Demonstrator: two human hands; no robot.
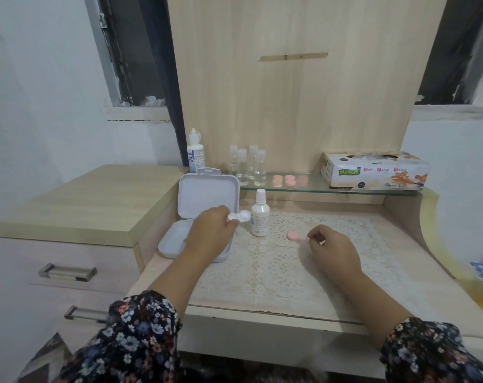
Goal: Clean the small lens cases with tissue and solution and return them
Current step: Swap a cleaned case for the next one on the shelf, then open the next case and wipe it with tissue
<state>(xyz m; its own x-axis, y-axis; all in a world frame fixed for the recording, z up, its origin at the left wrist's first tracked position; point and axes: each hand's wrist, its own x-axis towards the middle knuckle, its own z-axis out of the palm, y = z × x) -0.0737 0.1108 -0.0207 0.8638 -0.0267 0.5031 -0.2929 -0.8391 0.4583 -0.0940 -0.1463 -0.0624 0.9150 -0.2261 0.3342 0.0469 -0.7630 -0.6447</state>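
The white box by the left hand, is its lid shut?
No, the white box stands open, its lid tipped up behind the left hand.

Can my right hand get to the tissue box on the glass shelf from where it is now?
Probably yes. The right hand rests on the lace mat, and nothing stands between it and the tissue box, though it pinches a pink cap.

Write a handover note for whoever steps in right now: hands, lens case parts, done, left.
Left hand: holds the white lens case above the open white box.
Right hand: fingers pinch a small pink piece, next to the pink cap on the lace mat.
Solution bottle stands capped on the mat; tissue box and more pink caps on the glass shelf.
Done: unclear. Left: wiping, returning.
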